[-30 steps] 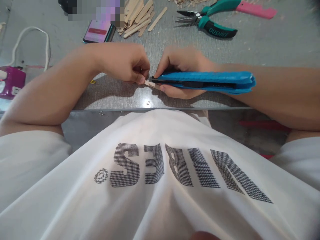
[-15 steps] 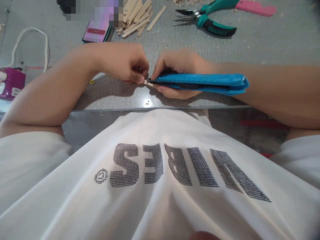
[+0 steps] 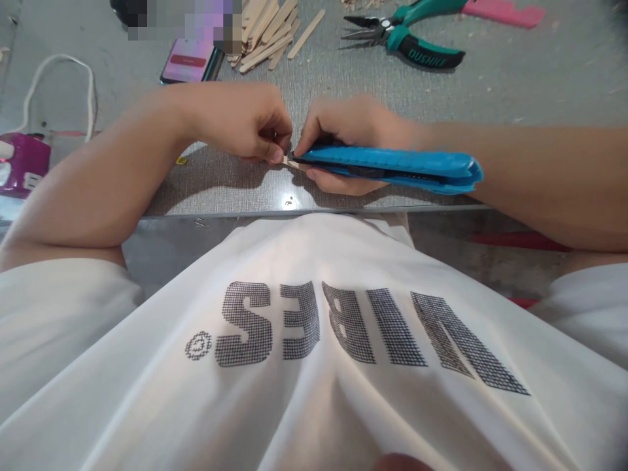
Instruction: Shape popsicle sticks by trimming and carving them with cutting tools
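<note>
Wooden stick piece (image 3: 294, 163): a short, pale sliver lying on the grey table (image 3: 515, 91) near its front edge, between the 2 hands. The left hand (image 3: 245, 121) is curled, its thumb and forefinger pinching the left end of the piece. The right hand (image 3: 350, 127) is wrapped tight about the front of a blue utility knife (image 3: 392, 167), forefinger laid along the top, the knife's tip meeting the piece just beside the left fingertips.

Surroundings: 1 heap of flat wooden sticks (image 3: 267, 36) lies at the far edge, with a phone (image 3: 189, 60) showing a pink screen just left of it. Teal-handled pliers (image 3: 407, 42) lie to the far right, a pink comb (image 3: 505, 12) beyond them. A purple device (image 3: 22, 163) sits at the left margin under a looped white cord (image 3: 59, 85). Nothing lies between these items and the hands.

Obscured: most of the piece is covered by fingers and knife; the blade itself cannot be made out. A pixelated patch masks part of the far edge. The comb and the stick heap are cut off by the frame. A white printed shirt (image 3: 314, 340) fills the lower half.

Materials: the table surface is finely textured, with scattered wood shavings; the knife body is long, smooth plastic.
</note>
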Action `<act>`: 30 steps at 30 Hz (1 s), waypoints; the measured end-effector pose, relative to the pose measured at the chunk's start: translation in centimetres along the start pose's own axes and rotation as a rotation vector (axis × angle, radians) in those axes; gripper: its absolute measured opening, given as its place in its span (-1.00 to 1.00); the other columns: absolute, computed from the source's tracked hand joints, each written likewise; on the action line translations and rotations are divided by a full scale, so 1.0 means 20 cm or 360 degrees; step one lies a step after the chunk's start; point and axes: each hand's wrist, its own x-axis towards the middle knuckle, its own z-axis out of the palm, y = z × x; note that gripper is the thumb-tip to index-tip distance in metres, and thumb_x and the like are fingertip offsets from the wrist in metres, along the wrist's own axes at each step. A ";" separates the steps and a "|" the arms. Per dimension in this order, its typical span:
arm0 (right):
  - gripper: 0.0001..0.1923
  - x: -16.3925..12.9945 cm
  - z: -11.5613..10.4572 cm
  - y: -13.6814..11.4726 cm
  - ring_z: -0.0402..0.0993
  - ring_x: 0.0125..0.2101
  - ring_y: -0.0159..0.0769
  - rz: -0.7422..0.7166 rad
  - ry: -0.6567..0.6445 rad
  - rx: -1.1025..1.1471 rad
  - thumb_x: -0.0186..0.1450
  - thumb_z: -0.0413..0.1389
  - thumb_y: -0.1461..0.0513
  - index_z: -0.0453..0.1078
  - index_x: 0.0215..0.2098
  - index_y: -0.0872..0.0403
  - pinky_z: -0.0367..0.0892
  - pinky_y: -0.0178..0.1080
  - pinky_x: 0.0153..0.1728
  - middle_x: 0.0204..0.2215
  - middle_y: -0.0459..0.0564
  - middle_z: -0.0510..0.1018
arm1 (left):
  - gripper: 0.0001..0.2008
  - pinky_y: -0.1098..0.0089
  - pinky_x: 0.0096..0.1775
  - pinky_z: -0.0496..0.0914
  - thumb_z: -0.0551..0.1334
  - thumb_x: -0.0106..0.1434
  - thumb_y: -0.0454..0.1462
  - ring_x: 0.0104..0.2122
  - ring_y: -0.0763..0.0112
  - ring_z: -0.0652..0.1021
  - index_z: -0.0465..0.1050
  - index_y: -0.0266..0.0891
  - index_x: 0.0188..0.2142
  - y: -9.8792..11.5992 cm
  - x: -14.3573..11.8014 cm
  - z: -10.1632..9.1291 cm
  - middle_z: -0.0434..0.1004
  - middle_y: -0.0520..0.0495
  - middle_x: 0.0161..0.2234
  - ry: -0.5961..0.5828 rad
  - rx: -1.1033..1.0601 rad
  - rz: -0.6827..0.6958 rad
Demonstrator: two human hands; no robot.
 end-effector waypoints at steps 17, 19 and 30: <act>-0.82 0.04 -0.02 -0.07 0.47 -0.26 -0.43 0.0101 0.0309 -0.0101 0.47 0.05 0.17 0.30 -0.02 0.08 0.32 -0.37 -0.21 -0.20 -0.12 0.53 | -0.76 0.30 -0.17 0.29 0.20 0.37 -0.18 -0.44 0.44 0.37 0.61 -0.23 -0.20 0.04 0.00 0.00 0.47 0.06 -0.45 -0.0043 0.0222 -0.0074; -0.80 0.03 -0.02 -0.07 0.49 -0.26 -0.41 0.0113 0.0300 -0.0140 0.46 0.04 0.17 0.30 0.00 0.08 0.34 -0.35 -0.21 -0.20 -0.11 0.56 | -0.72 0.28 -0.12 0.29 0.19 0.38 -0.15 -0.41 0.44 0.38 0.63 -0.25 -0.18 0.04 0.00 0.00 0.45 0.05 -0.45 -0.0059 0.0239 -0.0096; -0.77 0.01 -0.01 -0.09 0.43 -0.32 -0.45 0.0169 0.0298 -0.0086 0.43 0.10 0.23 0.29 0.03 0.09 0.27 -0.37 -0.24 -0.25 -0.15 0.57 | -0.56 0.27 -0.17 0.29 0.13 0.40 0.00 -0.41 0.43 0.40 0.65 -0.25 -0.11 0.04 -0.02 -0.01 0.45 0.02 -0.45 -0.0046 0.0279 -0.0007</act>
